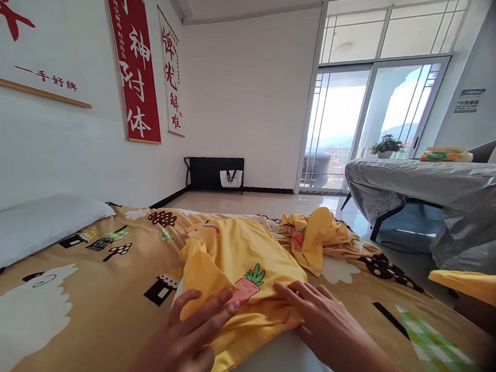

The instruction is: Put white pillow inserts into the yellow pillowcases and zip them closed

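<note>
A yellow pillowcase [234, 251] printed with carrots lies partly pulled over a white pillow [274, 358] on the bed. My left hand [188, 334] rests on the case's near edge with its fingers spread flat on the cloth. My right hand [317, 314] lies on the case too, fingers stretched out toward the carrot print. A second yellow pillowcase [314, 232] sits crumpled further back.
The bed has a tan blanket [92, 289] with cartoon shapes and a white pillow [37, 220] at the left. A grey covered table [427, 185] stands right. Red banners [136, 70] hang on the wall. A glass door [371, 122] is at the back.
</note>
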